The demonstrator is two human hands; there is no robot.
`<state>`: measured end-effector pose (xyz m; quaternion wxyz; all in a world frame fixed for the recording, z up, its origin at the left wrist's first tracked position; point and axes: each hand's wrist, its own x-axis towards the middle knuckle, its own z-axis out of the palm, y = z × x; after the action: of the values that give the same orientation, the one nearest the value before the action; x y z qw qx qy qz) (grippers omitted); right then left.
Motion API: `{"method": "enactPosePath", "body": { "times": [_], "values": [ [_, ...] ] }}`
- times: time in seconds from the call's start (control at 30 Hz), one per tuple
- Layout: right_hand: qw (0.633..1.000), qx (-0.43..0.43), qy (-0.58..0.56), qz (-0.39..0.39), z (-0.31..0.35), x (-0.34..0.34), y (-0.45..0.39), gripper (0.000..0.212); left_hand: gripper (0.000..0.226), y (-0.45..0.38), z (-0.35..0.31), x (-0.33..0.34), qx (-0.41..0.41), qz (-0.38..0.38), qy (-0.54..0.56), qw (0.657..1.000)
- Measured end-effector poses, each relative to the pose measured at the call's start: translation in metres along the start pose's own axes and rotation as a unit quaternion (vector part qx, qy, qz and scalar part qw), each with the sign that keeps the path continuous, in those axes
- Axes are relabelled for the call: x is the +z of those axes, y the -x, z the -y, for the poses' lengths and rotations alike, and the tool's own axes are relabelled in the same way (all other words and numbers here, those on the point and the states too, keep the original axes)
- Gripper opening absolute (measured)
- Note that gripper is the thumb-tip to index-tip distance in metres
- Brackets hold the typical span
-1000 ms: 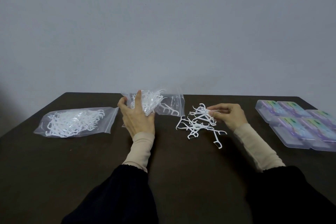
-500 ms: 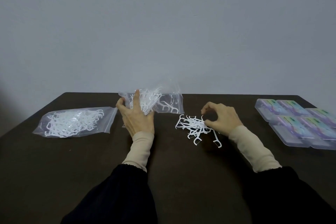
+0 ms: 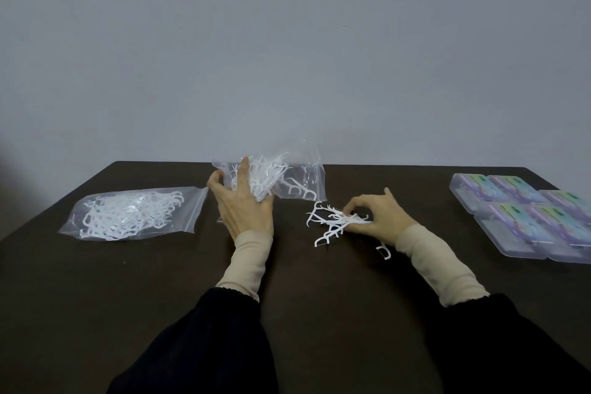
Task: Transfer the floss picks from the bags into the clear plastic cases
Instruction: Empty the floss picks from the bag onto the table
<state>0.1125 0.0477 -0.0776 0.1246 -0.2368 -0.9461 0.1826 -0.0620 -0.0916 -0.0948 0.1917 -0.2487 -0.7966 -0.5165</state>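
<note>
Under the right hand, its grip curls round a loose pile of floss picks on the surface. Clear plastic cases lie well apart to its right, nearer this hand. Left hand grips the opened bag.

Bare indoor workspace of unclear kind: dark table against plain grey wall.

One head-worn view (wide-angle) looks forward and down across the dark table toward a wall.
</note>
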Motion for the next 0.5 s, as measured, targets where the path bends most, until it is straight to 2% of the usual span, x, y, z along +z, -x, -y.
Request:
{"method": "enactPosePath", "body": {
  "times": [0.17, 0.23, 0.33, 0.5],
  "values": [
    [0.997, -0.008, -0.067, -0.02, 0.006, -0.002, 0.002, 0.028, 0.069, 0.001, -0.001, 0.001, 0.005, 0.005, 0.0, 1.0],
    [0.99, -0.031, -0.12, -0.07, 0.013, -0.003, 0.002, 0.025, 0.069, 0.001, -0.002, 0.001, 0.014, 0.012, 0.005, 1.0],
    [0.955, -0.062, -0.236, -0.171, 0.023, -0.007, 0.001, 0.018, 0.069, 0.002, -0.004, 0.001, 0.04, 0.024, 0.02, 0.999],
    [0.936, -0.061, -0.3, -0.175, 0.033, -0.007, -0.003, 0.022, 0.072, 0.006, -0.009, 0.003, 0.114, 0.039, 0.043, 0.992]
  ]
}}
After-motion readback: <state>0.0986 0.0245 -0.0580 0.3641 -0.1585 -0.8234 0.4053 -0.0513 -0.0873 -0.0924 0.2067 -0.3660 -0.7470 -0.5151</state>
